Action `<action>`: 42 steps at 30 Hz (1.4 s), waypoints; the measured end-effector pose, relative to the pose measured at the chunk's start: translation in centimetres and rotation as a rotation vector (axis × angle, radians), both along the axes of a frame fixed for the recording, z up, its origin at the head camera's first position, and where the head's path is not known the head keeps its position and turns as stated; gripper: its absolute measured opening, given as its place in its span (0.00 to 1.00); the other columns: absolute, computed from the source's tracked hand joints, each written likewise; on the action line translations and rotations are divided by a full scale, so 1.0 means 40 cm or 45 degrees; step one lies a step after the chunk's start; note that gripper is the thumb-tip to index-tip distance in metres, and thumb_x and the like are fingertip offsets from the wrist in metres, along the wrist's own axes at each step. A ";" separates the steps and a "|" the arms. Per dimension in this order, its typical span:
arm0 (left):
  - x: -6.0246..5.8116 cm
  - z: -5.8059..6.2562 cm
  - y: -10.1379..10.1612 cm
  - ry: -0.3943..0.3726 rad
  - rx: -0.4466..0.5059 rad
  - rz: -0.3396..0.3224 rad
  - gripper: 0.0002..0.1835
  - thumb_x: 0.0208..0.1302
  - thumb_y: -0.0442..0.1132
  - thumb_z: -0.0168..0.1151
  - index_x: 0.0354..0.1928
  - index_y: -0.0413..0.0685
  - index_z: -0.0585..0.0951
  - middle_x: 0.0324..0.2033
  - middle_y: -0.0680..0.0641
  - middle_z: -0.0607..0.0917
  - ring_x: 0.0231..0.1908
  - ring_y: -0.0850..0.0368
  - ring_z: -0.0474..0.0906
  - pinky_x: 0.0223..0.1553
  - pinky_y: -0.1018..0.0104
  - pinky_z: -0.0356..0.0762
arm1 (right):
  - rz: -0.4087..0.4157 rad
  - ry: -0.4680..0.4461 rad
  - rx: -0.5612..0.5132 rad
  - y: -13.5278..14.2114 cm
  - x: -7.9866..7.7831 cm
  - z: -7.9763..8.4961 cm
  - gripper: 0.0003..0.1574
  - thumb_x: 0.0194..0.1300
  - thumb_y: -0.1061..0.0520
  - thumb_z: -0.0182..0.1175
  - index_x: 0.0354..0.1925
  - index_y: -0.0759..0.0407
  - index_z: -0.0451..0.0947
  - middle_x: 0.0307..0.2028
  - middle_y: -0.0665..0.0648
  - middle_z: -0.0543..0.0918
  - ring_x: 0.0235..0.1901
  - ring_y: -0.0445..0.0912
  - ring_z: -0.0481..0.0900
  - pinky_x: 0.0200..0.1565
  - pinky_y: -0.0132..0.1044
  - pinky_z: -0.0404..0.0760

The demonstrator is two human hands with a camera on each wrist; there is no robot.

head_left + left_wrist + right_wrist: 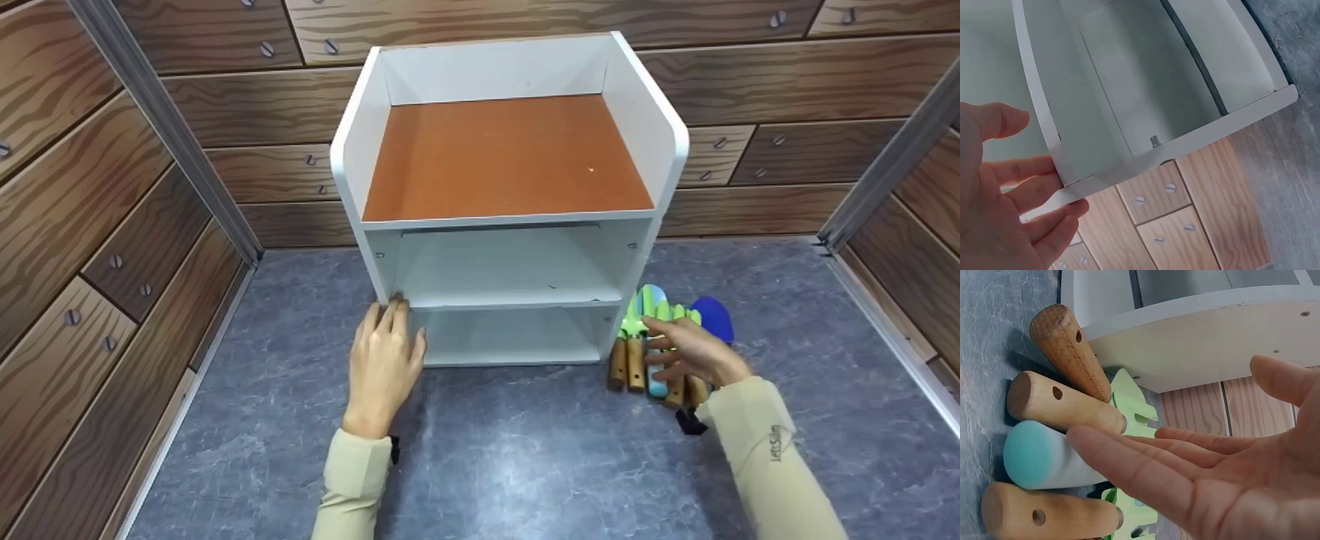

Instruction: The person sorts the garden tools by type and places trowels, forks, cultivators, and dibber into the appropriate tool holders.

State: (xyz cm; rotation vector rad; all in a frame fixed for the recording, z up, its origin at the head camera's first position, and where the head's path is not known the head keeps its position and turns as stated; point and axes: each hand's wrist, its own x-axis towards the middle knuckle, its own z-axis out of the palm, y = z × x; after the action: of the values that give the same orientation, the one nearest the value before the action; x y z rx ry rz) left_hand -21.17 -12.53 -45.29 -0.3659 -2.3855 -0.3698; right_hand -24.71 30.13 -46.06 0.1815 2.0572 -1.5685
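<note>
A small white shelf unit [517,266] with an orange-brown top board stands in the middle of the head view. My left hand [382,364] touches the front edge of its left side panel with nearly straight fingertips. Beside the unit's right side lies a row of garden hand tools with wooden handles [1064,408] and green heads [634,322]. Among them are a white-and-turquoise handle [1033,455] and a blue, rounded blade [714,319]. Just above this row my right hand [697,351] is spread, gripping nothing; it partly hides the tools.
Grey marbled flooring [247,420] lies under everything. Wood-patterned walls [787,82] with metal corner strips [165,112] enclose the back and both sides. Small pegs [1155,140] stick out inside the shelf unit.
</note>
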 end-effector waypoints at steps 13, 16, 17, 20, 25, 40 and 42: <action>-0.001 -0.006 0.000 0.000 0.026 -0.009 0.25 0.61 0.37 0.71 0.56 0.27 0.80 0.54 0.32 0.83 0.55 0.30 0.78 0.59 0.43 0.75 | -0.009 -0.008 0.042 -0.005 -0.006 -0.002 0.53 0.81 0.40 0.41 0.75 0.81 0.34 0.71 0.86 0.48 0.68 0.75 0.60 0.57 0.59 0.78; 0.000 -0.007 -0.001 -0.001 0.029 -0.014 0.25 0.61 0.36 0.71 0.56 0.26 0.80 0.54 0.32 0.83 0.55 0.30 0.77 0.60 0.43 0.75 | -0.003 -0.014 0.059 -0.004 -0.005 -0.002 0.53 0.81 0.40 0.42 0.75 0.82 0.36 0.71 0.86 0.49 0.68 0.74 0.61 0.58 0.59 0.78; 0.001 -0.007 -0.001 -0.002 0.031 -0.017 0.25 0.61 0.36 0.71 0.56 0.26 0.79 0.54 0.32 0.83 0.56 0.30 0.77 0.59 0.43 0.75 | 0.000 -0.016 0.066 -0.005 -0.005 -0.002 0.53 0.80 0.39 0.42 0.75 0.82 0.36 0.71 0.86 0.49 0.68 0.74 0.60 0.58 0.59 0.77; 0.001 -0.008 -0.001 0.000 0.033 -0.020 0.25 0.61 0.36 0.71 0.57 0.26 0.79 0.55 0.32 0.83 0.56 0.31 0.77 0.59 0.44 0.75 | 0.010 -0.020 0.084 -0.007 -0.003 -0.003 0.53 0.80 0.40 0.42 0.74 0.83 0.37 0.70 0.86 0.51 0.68 0.74 0.60 0.60 0.60 0.76; 0.000 -0.006 0.000 0.007 0.037 -0.016 0.25 0.61 0.36 0.71 0.56 0.26 0.79 0.54 0.32 0.83 0.56 0.31 0.77 0.59 0.44 0.76 | 0.013 -0.001 0.130 -0.016 -0.004 -0.005 0.54 0.80 0.40 0.42 0.73 0.84 0.35 0.68 0.88 0.53 0.67 0.75 0.61 0.58 0.63 0.76; 0.001 -0.003 0.001 0.007 0.032 -0.025 0.25 0.61 0.36 0.71 0.56 0.26 0.80 0.54 0.32 0.83 0.55 0.31 0.77 0.60 0.45 0.75 | -0.057 -0.030 0.220 -0.026 -0.026 -0.014 0.45 0.81 0.45 0.43 0.70 0.85 0.48 0.63 0.87 0.64 0.60 0.73 0.73 0.52 0.59 0.82; 0.002 -0.003 0.001 0.003 0.032 -0.025 0.25 0.61 0.36 0.71 0.56 0.26 0.80 0.54 0.32 0.83 0.55 0.31 0.77 0.60 0.45 0.75 | -0.086 -0.015 0.267 -0.031 -0.029 -0.024 0.40 0.79 0.49 0.48 0.66 0.86 0.55 0.59 0.85 0.71 0.54 0.69 0.80 0.48 0.55 0.85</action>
State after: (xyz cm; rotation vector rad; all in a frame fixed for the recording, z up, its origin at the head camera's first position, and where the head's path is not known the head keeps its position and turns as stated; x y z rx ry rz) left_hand -21.11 -12.49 -45.42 -0.3782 -2.3741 -0.4073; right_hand -25.88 28.88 -47.01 0.3397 2.2253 -1.3844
